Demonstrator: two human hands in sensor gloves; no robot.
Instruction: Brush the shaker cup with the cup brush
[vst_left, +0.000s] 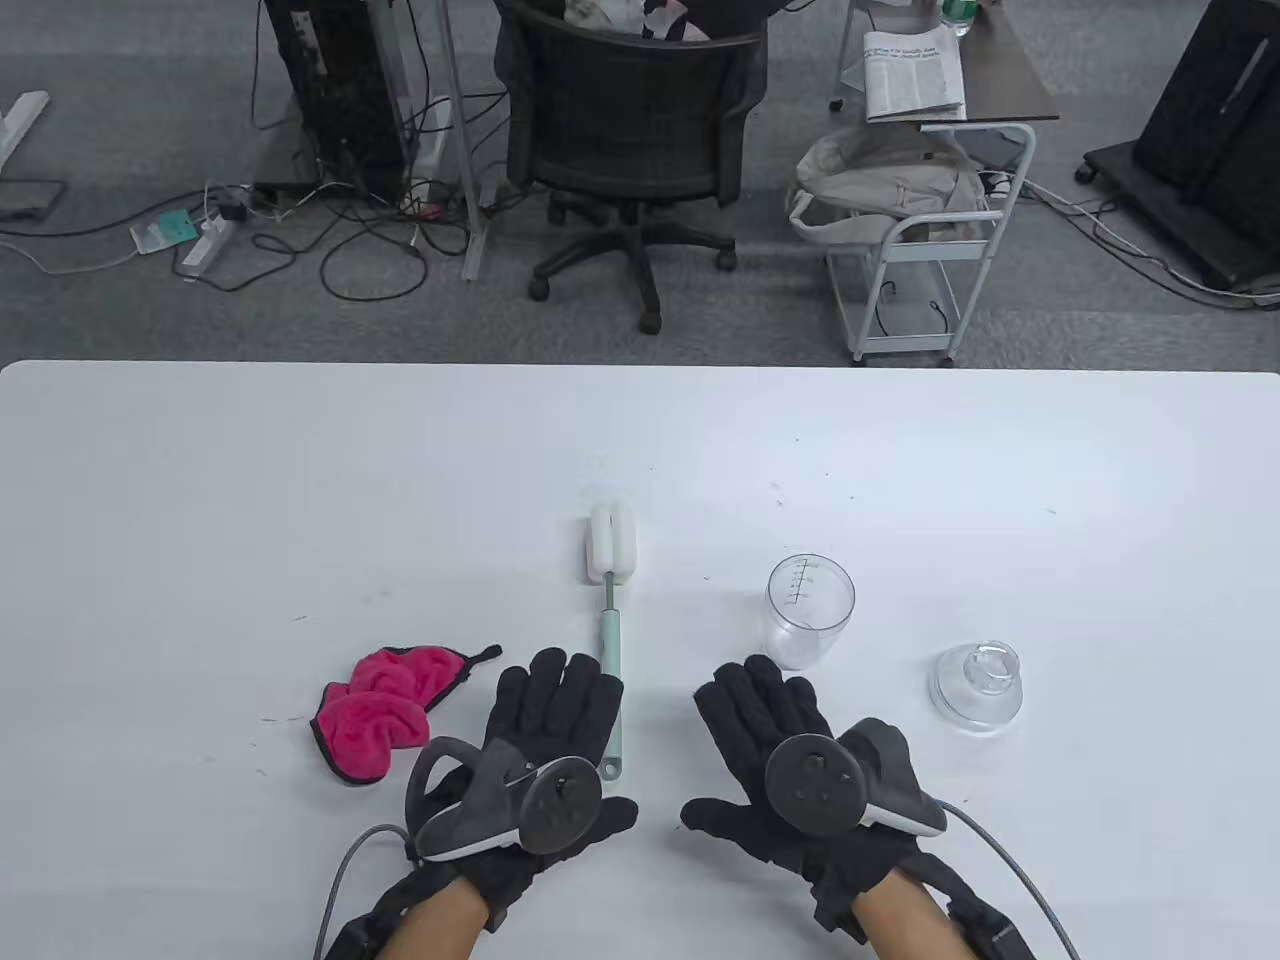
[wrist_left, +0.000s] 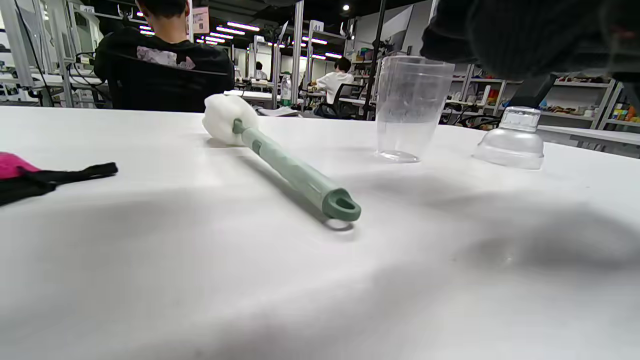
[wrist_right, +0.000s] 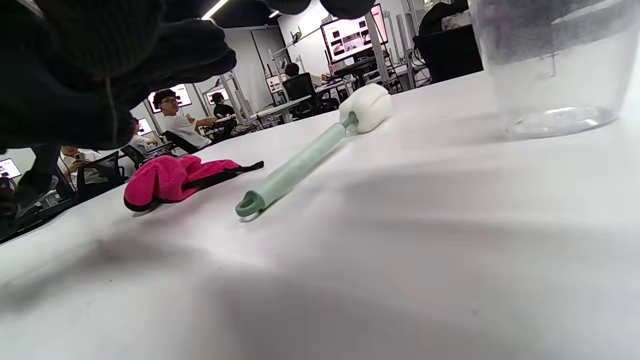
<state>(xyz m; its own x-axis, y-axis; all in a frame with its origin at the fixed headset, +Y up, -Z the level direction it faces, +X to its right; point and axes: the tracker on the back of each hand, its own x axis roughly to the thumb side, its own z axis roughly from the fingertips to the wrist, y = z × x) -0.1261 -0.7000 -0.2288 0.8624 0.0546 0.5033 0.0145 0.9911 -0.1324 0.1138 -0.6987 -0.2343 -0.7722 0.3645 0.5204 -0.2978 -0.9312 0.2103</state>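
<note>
The cup brush (vst_left: 610, 640) lies on the white table, white sponge head far, green handle near, loop end by my left hand; it also shows in the left wrist view (wrist_left: 290, 170) and the right wrist view (wrist_right: 300, 165). The clear shaker cup (vst_left: 809, 610) stands upright, mouth up, just beyond my right hand; it shows in both wrist views (wrist_left: 410, 107) (wrist_right: 555, 65). My left hand (vst_left: 555, 715) lies flat, palm down, fingers spread, empty, its edge beside the brush handle. My right hand (vst_left: 765, 720) lies flat, palm down, empty.
The clear lid (vst_left: 977, 687) sits on the table right of the cup, also in the left wrist view (wrist_left: 515, 140). A pink cloth with black trim (vst_left: 385, 708) lies left of my left hand. An office chair (vst_left: 630, 130) and a cart (vst_left: 920, 240) stand beyond the table's far edge.
</note>
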